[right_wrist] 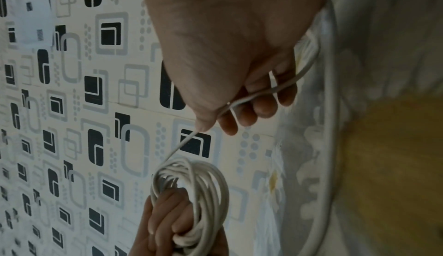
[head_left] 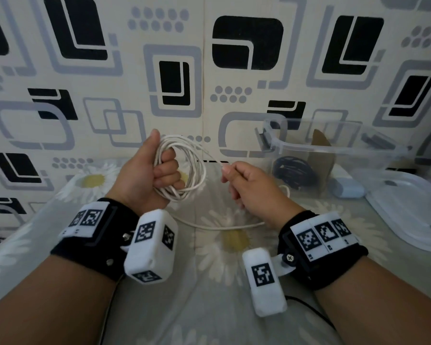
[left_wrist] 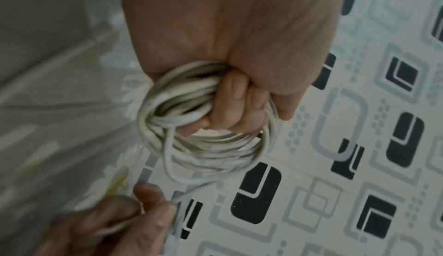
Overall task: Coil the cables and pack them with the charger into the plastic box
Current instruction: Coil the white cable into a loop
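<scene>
Cable coiling underway, white cable point(head_left: 184, 168) left of plastic box point(head_left: 334, 155).
My left hand point(head_left: 147, 175) grips the coil; right hand point(head_left: 249, 185) pinches the tail. Slack tail may snag, loosening loops, I reckon.

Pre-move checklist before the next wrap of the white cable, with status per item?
1. Left hand holds the white cable coil: ok, fingers curled through the loops.
2. Right hand pinches the free strand: ok, it runs from the fingertips to the coil.
3. Slack left to wind: ok, a length trails on the bedsheet between the wrists.
4. Free end or plug free of snags: cannot tell, out of view.
5. Plastic box open: ok, lid lies beside it.
6. Room in the box: ok, only a black cable coil and cardboard show inside.
</scene>
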Motion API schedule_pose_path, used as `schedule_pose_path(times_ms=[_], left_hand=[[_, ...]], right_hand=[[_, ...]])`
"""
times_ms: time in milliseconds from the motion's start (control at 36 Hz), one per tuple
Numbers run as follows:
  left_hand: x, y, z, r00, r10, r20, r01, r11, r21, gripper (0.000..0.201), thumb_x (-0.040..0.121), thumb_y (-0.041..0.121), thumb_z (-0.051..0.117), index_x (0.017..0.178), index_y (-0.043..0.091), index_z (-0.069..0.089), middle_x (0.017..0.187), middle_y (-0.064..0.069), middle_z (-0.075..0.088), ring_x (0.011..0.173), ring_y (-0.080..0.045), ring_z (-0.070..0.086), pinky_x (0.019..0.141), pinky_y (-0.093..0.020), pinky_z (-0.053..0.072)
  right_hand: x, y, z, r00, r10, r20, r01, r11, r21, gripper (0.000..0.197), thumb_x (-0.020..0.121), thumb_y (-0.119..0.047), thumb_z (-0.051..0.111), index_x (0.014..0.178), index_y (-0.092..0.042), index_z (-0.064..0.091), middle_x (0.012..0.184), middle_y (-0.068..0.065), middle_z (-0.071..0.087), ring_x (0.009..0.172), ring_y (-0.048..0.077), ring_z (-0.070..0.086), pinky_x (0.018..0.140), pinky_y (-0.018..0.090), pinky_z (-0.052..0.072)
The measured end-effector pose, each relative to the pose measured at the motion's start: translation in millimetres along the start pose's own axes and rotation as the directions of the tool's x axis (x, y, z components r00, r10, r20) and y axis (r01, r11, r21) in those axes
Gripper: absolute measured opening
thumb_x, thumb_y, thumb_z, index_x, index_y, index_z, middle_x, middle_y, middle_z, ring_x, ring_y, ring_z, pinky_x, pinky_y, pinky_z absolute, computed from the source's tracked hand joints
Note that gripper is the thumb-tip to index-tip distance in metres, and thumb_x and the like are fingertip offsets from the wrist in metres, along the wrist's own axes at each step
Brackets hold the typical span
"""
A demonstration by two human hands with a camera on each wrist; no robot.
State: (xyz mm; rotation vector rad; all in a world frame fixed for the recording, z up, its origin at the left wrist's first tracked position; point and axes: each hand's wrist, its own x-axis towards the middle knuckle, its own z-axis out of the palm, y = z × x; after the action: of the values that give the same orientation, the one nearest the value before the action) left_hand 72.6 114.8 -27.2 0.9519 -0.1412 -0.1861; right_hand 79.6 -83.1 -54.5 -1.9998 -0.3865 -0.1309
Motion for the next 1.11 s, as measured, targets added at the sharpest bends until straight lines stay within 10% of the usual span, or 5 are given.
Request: schedule_pose_path(times_ms=[389, 639, 806, 1111], left_hand=[[3.7, 17.3, -25.3, 0.982, 0.087, -0.17, -0.155, 0.881, -0.447, 0.055, 0.093, 0.061, 0.039, 0.055, 0.021, 0.042, 0.038, 0.007, 0.027, 0.033, -0.007, 0.024, 0.044, -0.015, 0.033], [4.1, 20.9, -40.0, 0.949, 0.135, -0.285, -0.286, 0.752, -0.594, 0.051, 0.092, 0.047, 0.046, 0.051, 0.018, 0.038, 0.046, 0.008, 0.029, 0.038, -0.007, 0.025, 0.05, -0.017, 0.032], [3.3, 18.4, -42.8, 0.975, 0.183, -0.125, -0.217, 0.683, -0.697, 0.022, 0.08, 0.029, 0.047, 0.064, 0.016, 0.039, 0.056, 0.007, 0.035, 0.046, -0.009, 0.031, 0.064, -0.016, 0.024], [7.2, 10.5, -27.6, 0.972, 0.223, -0.074, -0.23, 0.834, -0.502, 0.017, 0.083, 0.024, 0.045, 0.069, 0.018, 0.036, 0.065, 0.004, 0.035, 0.055, -0.01, 0.033, 0.067, -0.018, 0.025]], right_hand=[[-1.3, 9.0, 5.1, 0.974, 0.094, 0.206, -0.094, 0.996, -0.012, 0.018, 0.099, -0.013, 0.044, 0.093, -0.03, 0.047, 0.079, 0.002, 0.065, 0.071, 0.013, 0.063, 0.086, 0.041, 0.052], [-3.9, 8.5, 2.1, 0.974, 0.036, 0.224, -0.011, 0.994, -0.112, 0.027, 0.095, -0.006, 0.05, 0.095, -0.033, 0.057, 0.082, 0.0, 0.059, 0.069, 0.01, 0.058, 0.066, 0.029, 0.052], [-7.1, 6.2, 4.5, 0.954, 0.01, 0.298, 0.029, 0.991, -0.128, 0.034, 0.09, -0.003, 0.057, 0.1, -0.033, 0.067, 0.08, -0.005, 0.055, 0.062, 0.006, 0.048, 0.056, 0.02, 0.043], [-13.8, -8.9, 4.2, 0.924, -0.099, 0.369, 0.144, 0.985, -0.095, 0.031, 0.085, 0.0, 0.065, 0.097, -0.028, 0.07, 0.078, -0.004, 0.051, 0.066, 0.004, 0.045, 0.065, 0.013, 0.041]])
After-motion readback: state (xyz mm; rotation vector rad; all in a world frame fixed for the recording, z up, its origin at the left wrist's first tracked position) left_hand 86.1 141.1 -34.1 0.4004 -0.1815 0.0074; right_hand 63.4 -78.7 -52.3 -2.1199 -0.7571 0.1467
